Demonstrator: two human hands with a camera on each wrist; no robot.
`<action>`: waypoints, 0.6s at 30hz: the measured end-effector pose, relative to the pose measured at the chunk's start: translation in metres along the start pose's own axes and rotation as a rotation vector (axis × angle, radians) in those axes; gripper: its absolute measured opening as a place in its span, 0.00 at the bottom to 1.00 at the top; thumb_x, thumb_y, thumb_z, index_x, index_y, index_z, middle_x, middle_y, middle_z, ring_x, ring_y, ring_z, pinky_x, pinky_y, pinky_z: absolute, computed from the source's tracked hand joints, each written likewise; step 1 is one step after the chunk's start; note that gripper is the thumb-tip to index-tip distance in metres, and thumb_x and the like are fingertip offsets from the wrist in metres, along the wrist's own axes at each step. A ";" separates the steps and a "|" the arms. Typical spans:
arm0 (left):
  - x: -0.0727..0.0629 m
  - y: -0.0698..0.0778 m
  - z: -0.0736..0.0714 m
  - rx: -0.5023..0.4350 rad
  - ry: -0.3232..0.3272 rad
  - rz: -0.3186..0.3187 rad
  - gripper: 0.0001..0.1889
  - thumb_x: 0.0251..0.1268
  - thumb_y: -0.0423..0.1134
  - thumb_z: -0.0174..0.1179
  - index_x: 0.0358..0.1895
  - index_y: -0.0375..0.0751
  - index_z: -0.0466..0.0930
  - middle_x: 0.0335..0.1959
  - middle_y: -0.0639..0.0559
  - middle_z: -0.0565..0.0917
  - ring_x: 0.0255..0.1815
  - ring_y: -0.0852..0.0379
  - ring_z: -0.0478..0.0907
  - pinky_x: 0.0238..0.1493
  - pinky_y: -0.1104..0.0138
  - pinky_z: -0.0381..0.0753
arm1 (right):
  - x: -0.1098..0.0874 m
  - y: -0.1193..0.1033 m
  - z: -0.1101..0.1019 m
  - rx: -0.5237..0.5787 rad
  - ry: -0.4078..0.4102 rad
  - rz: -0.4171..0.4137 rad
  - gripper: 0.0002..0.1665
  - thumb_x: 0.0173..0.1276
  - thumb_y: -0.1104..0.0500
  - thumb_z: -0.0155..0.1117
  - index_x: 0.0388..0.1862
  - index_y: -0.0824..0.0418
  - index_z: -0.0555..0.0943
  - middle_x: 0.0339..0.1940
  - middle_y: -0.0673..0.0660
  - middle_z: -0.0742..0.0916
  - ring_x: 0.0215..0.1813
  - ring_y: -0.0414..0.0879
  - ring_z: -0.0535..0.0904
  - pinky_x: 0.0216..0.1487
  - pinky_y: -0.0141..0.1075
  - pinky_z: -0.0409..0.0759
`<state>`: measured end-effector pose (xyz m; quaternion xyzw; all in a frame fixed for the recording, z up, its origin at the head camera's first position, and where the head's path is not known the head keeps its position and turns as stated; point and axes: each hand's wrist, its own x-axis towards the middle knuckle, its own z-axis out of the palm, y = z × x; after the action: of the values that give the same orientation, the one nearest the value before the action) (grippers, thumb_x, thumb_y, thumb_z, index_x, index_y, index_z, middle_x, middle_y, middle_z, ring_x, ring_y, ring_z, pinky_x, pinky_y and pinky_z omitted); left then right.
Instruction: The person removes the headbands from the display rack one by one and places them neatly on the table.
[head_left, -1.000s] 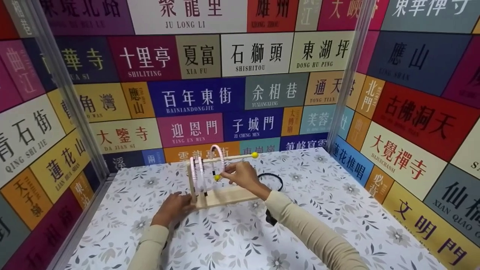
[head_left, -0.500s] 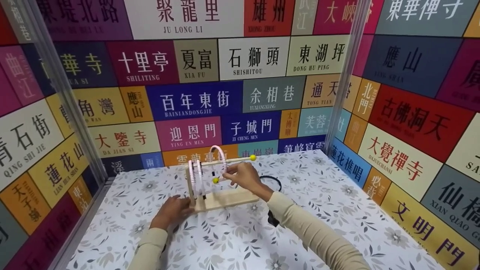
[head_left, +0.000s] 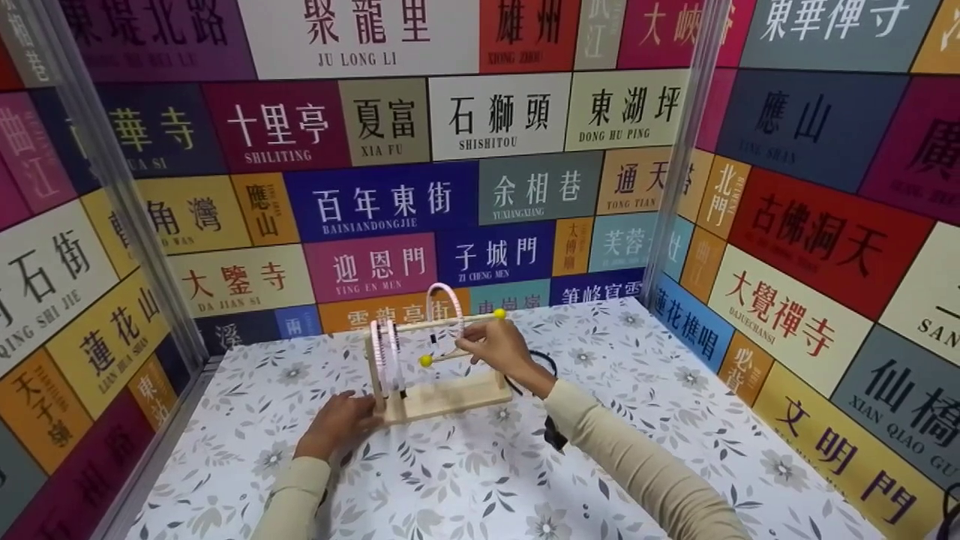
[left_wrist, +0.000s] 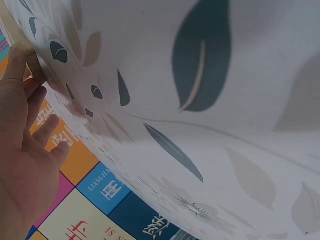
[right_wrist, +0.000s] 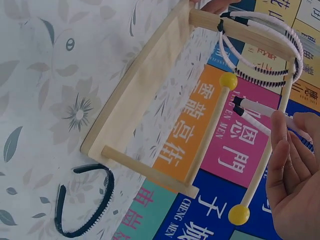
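Observation:
A wooden rack (head_left: 450,399) with two yellow-tipped rods stands on the table. My right hand (head_left: 499,346) pinches a pink headband (head_left: 442,288) that loops over the upper rod, toward its yellow ball (right_wrist: 239,215). Black tips (right_wrist: 239,102) finish the band's free ends, seen in the right wrist view. Two more pale pink headbands (head_left: 377,356) hang together by the rack's left upright. My left hand (head_left: 337,425) holds the left end of the rack's base, its fingers (left_wrist: 35,92) at the wood's edge in the left wrist view.
A black headband (right_wrist: 107,200) lies on the table behind the rack's right end, partly hidden by the right hand in the head view. A floral cloth (head_left: 450,480) covers the table. Walls of coloured sign panels (head_left: 382,199) enclose the back and sides.
My right hand has drawn the pink headband to the right along the upper rod, nearer the yellow ball. The left hand stays at the rack's base. The head view has shifted slightly.

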<state>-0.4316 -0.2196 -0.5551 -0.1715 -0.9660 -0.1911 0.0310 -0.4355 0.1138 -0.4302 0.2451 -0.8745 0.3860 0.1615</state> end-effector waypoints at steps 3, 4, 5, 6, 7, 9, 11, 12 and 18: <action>0.001 0.000 0.001 0.002 -0.013 -0.027 0.18 0.71 0.48 0.68 0.61 0.56 0.85 0.46 0.59 0.87 0.50 0.51 0.80 0.60 0.48 0.79 | -0.002 0.005 -0.006 -0.009 0.015 -0.007 0.09 0.70 0.54 0.73 0.42 0.58 0.92 0.37 0.56 0.93 0.22 0.45 0.88 0.25 0.33 0.85; 0.001 0.000 0.001 0.002 -0.017 -0.034 0.18 0.71 0.48 0.68 0.61 0.57 0.85 0.46 0.59 0.87 0.50 0.52 0.80 0.60 0.47 0.79 | -0.002 0.006 -0.007 -0.010 0.019 -0.004 0.09 0.70 0.54 0.74 0.42 0.58 0.92 0.37 0.56 0.93 0.23 0.46 0.88 0.25 0.33 0.85; 0.001 0.000 0.001 0.004 -0.022 -0.041 0.18 0.70 0.49 0.68 0.61 0.57 0.85 0.46 0.59 0.87 0.50 0.52 0.80 0.61 0.47 0.79 | -0.003 0.007 -0.009 -0.012 0.024 -0.003 0.09 0.70 0.54 0.74 0.42 0.58 0.92 0.37 0.56 0.93 0.23 0.48 0.88 0.25 0.32 0.85; 0.002 -0.001 0.002 0.006 -0.027 -0.047 0.18 0.70 0.49 0.68 0.61 0.57 0.85 0.46 0.59 0.87 0.50 0.52 0.80 0.61 0.47 0.79 | -0.003 0.009 -0.011 -0.013 0.028 -0.004 0.09 0.70 0.55 0.74 0.42 0.58 0.92 0.38 0.57 0.93 0.23 0.49 0.89 0.25 0.32 0.84; 0.002 -0.001 0.002 0.007 -0.032 -0.053 0.19 0.70 0.50 0.68 0.62 0.57 0.85 0.46 0.59 0.86 0.51 0.52 0.80 0.61 0.47 0.79 | -0.004 0.010 -0.012 -0.010 0.030 0.001 0.09 0.70 0.55 0.74 0.42 0.58 0.92 0.38 0.57 0.93 0.24 0.50 0.89 0.23 0.32 0.83; 0.002 -0.002 0.002 0.010 -0.036 -0.050 0.19 0.70 0.50 0.68 0.61 0.56 0.85 0.46 0.59 0.86 0.50 0.52 0.80 0.61 0.47 0.79 | -0.005 0.012 -0.016 0.005 0.032 0.016 0.10 0.71 0.55 0.73 0.43 0.60 0.92 0.39 0.57 0.93 0.24 0.52 0.89 0.20 0.32 0.81; 0.002 -0.003 0.003 0.012 -0.039 -0.048 0.19 0.70 0.50 0.68 0.62 0.56 0.85 0.45 0.58 0.86 0.49 0.52 0.80 0.60 0.47 0.79 | -0.006 0.014 -0.019 0.012 0.030 0.034 0.10 0.71 0.55 0.73 0.44 0.60 0.92 0.39 0.57 0.93 0.25 0.53 0.89 0.17 0.31 0.80; 0.003 -0.003 0.003 0.012 -0.037 -0.047 0.19 0.70 0.50 0.68 0.61 0.55 0.85 0.45 0.58 0.86 0.49 0.52 0.80 0.60 0.47 0.79 | -0.007 0.015 -0.021 0.019 0.029 0.040 0.10 0.71 0.55 0.73 0.44 0.60 0.92 0.40 0.57 0.93 0.26 0.54 0.89 0.17 0.31 0.79; 0.006 -0.003 0.002 0.013 -0.040 -0.054 0.19 0.71 0.49 0.68 0.62 0.52 0.85 0.50 0.54 0.88 0.57 0.46 0.81 0.63 0.43 0.77 | -0.007 0.020 -0.031 0.005 0.035 0.066 0.14 0.72 0.53 0.72 0.48 0.62 0.91 0.41 0.57 0.93 0.27 0.54 0.90 0.20 0.31 0.82</action>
<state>-0.4377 -0.2194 -0.5572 -0.1491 -0.9719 -0.1823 0.0077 -0.4381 0.1510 -0.4251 0.2098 -0.8781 0.3976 0.1636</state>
